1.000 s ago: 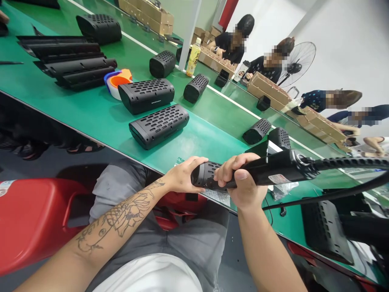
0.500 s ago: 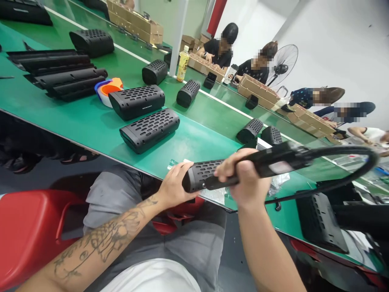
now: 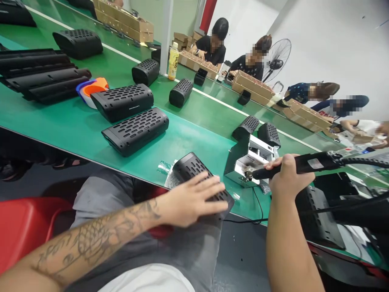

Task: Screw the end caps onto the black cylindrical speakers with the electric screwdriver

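My left hand (image 3: pixel 191 199) lies across a black perforated speaker case (image 3: pixel 194 170) at the near edge of the green table (image 3: pixel 75 125); its fingers are stretched out and curl over the case, holding it. My right hand (image 3: pixel 285 174) is closed round a black electric screwdriver (image 3: pixel 304 164) with a cable running off to the right. The tool's tip points at a small grey metal box (image 3: pixel 247 160) on the table, just right of the case.
Two more black speaker cases (image 3: pixel 135 129) (image 3: pixel 121 101) lie to the left, with long black panels (image 3: pixel 39 77) and tape rolls (image 3: pixel 91 89) beyond. Smaller black parts dot the table. Several people sit at the far side with cardboard boxes (image 3: pixel 252 86). A red stool (image 3: pixel 27 227) stands at my left.
The speaker case came down from in front of me onto the table edge. My right hand pulled the screwdriver off it and moved right, toward the grey box.
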`<state>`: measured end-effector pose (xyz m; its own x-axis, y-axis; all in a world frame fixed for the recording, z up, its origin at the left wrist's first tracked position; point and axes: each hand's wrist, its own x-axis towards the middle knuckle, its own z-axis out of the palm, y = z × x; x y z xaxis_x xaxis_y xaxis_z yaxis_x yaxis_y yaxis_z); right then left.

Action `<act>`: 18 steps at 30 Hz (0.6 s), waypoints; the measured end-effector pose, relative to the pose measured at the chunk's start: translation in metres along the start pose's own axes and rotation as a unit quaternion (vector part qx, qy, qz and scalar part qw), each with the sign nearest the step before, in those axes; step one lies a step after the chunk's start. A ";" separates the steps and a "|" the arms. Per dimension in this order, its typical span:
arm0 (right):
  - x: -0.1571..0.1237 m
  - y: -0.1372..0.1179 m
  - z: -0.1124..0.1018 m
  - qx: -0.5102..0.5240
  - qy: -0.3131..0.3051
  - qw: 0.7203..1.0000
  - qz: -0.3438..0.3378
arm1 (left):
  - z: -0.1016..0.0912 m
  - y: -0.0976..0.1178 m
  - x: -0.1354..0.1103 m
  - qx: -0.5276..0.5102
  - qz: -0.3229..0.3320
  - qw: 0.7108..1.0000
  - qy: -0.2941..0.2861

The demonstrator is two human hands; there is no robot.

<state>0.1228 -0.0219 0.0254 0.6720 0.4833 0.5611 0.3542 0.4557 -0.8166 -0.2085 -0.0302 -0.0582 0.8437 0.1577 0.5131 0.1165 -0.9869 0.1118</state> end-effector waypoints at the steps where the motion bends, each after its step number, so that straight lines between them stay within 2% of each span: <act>1: -0.003 -0.002 -0.001 -0.001 -0.011 1.000 0.000 | -0.010 -0.019 0.013 0.027 -0.005 0.999 -0.044; 3: -0.009 -0.009 -0.003 -0.011 -0.026 1.000 0.001 | -0.023 -0.048 0.035 0.033 -0.030 0.991 -0.124; 6: -0.019 -0.029 -0.009 -0.004 -0.029 1.000 -0.003 | -0.027 -0.065 0.048 0.070 -0.086 0.979 -0.170; 8: -0.029 -0.046 -0.013 0.039 -0.048 0.998 -0.012 | -0.024 -0.064 0.048 0.103 -0.133 0.972 -0.166; 10: -0.041 -0.064 -0.016 0.100 -0.122 0.987 -0.022 | -0.020 -0.060 0.046 0.113 -0.169 0.965 -0.163; 13: -0.060 -0.081 -0.014 0.167 -0.242 0.956 -0.017 | -0.017 -0.057 0.044 0.106 -0.193 0.963 -0.156; 15: -0.070 -0.083 -0.007 0.188 -0.271 0.944 -0.010 | -0.017 -0.056 0.044 0.100 -0.197 0.963 -0.152; 18: -0.076 -0.076 0.005 0.197 -0.281 0.939 -0.011 | -0.019 -0.054 0.045 0.097 -0.203 0.962 -0.156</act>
<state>0.0410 -0.0898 0.0456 0.1777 0.7383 0.6506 0.0216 0.6580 -0.7527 -0.1866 0.0310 -0.0250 0.8205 0.5436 0.1767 0.5401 -0.8386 0.0718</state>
